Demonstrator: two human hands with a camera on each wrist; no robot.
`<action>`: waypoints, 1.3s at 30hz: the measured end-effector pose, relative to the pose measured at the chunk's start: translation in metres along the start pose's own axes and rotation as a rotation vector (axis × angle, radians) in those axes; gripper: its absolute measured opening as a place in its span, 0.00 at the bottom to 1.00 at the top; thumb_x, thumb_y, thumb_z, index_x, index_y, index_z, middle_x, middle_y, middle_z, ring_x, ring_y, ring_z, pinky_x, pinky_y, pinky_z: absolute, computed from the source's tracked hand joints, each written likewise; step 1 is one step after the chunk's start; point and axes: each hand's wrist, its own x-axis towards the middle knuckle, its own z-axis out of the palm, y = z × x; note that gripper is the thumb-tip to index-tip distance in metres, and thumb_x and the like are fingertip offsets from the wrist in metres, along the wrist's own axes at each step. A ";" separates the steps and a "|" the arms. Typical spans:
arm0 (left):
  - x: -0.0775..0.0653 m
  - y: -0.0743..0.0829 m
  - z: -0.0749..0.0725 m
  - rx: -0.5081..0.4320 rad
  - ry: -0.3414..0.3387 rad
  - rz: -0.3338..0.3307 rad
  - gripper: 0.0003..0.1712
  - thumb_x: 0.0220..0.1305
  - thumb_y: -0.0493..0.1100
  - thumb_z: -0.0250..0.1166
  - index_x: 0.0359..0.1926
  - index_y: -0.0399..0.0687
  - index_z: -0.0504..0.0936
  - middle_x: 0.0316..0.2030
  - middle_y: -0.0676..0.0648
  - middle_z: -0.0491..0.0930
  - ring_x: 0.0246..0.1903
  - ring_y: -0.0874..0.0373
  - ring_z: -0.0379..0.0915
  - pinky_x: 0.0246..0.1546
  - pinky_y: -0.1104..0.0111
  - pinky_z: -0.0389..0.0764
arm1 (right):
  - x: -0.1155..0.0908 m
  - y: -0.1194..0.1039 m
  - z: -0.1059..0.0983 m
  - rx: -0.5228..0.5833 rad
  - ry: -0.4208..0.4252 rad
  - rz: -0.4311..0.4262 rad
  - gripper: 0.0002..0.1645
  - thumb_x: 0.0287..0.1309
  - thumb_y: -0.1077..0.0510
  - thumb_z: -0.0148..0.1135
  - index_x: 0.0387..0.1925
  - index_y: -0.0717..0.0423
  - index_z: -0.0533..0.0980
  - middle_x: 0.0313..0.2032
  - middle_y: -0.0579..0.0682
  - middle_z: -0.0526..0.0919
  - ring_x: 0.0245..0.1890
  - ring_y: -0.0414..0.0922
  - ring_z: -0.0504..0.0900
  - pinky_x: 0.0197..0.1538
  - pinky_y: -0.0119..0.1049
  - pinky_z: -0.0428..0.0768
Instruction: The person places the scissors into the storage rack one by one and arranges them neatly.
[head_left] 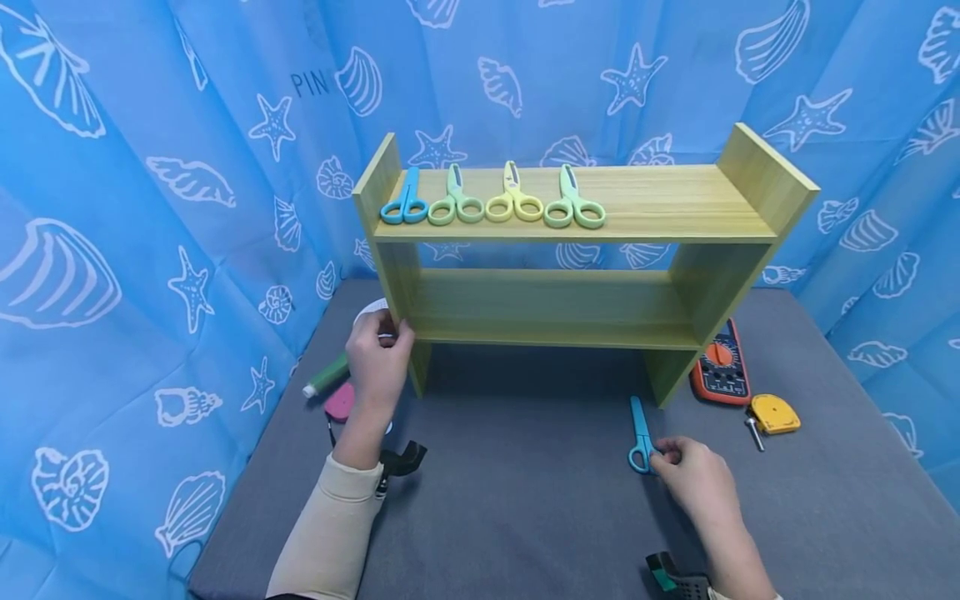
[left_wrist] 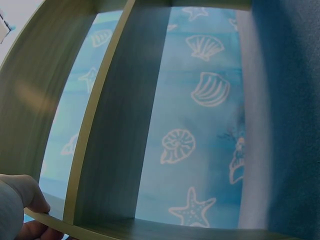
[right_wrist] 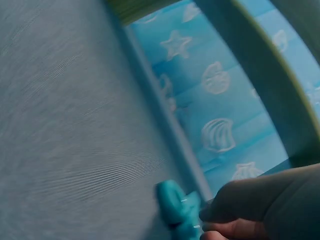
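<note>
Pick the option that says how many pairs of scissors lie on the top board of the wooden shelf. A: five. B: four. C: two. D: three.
B: four pairs lie in a row on the top board of the wooden shelf, a blue pair, two green pairs and a yellow pair; a fifth pair lies on the table by the right hand.

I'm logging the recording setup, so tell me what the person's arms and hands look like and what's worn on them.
Both hands are bare, no gloves or rings visible. The left hand comes out of a long cream sleeve ending at the wrist. A small black wrist device sits beside that forearm. The right hand has a bare forearm, with a black and green wrist unit near the frame's bottom edge.
</note>
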 end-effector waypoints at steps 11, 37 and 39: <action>0.000 0.002 0.001 0.005 -0.005 0.006 0.07 0.65 0.36 0.67 0.41 0.36 0.82 0.35 0.43 0.79 0.34 0.55 0.78 0.33 0.63 0.86 | 0.004 0.007 0.007 -0.029 0.040 0.005 0.18 0.55 0.58 0.66 0.41 0.69 0.82 0.28 0.53 0.78 0.30 0.49 0.73 0.29 0.39 0.69; 0.000 0.003 -0.001 -0.002 -0.011 0.012 0.08 0.66 0.37 0.67 0.43 0.36 0.83 0.37 0.42 0.80 0.35 0.54 0.79 0.34 0.61 0.86 | -0.057 0.001 -0.107 0.128 -0.012 -0.050 0.16 0.62 0.56 0.62 0.42 0.68 0.81 0.28 0.47 0.85 0.25 0.45 0.79 0.28 0.38 0.79; 0.000 0.002 -0.001 -0.002 -0.008 0.013 0.08 0.66 0.36 0.67 0.43 0.35 0.83 0.37 0.42 0.80 0.35 0.54 0.79 0.34 0.61 0.86 | -0.063 -0.005 -0.121 0.106 0.043 -0.093 0.16 0.63 0.57 0.61 0.43 0.69 0.79 0.27 0.48 0.84 0.24 0.45 0.78 0.26 0.37 0.76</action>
